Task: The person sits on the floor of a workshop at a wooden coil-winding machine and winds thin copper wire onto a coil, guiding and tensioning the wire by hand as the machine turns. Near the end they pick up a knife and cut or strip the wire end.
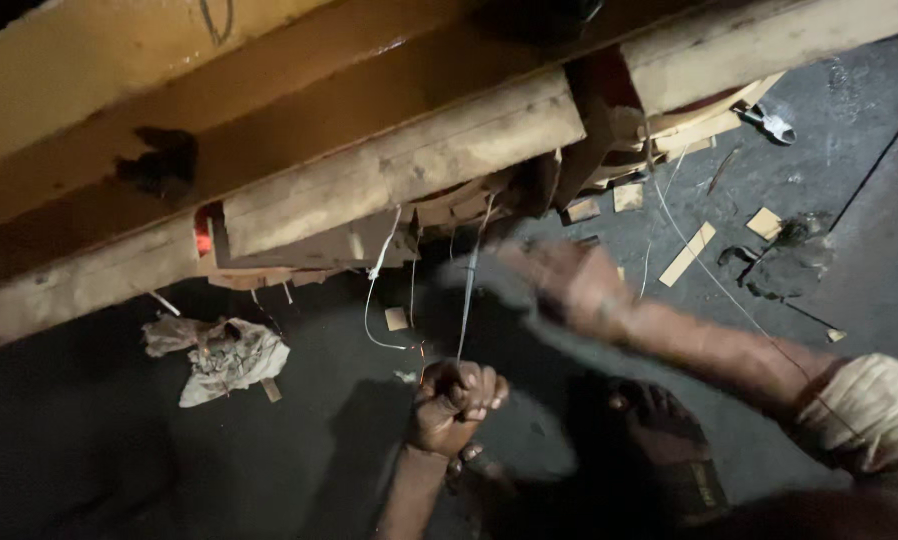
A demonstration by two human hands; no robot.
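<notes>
Your left hand (456, 400) is fisted around a thin white strip (467, 300) running up to the wooden beam (389, 175). Your right hand (569, 280) is blurred beside it; its grip can't be judged. A crumpled rag (224, 355) lies on the dark floor (89, 450).

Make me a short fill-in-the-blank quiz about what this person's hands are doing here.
1. The left hand is closed in a ____ around a thin wire.
2. The wire runs up to the wooden ____ overhead.
3. The blurred right hand is raised ____ the left hand.
4. A crumpled rag lies on the ____.

Missing words: fist; beam; above; floor
</notes>
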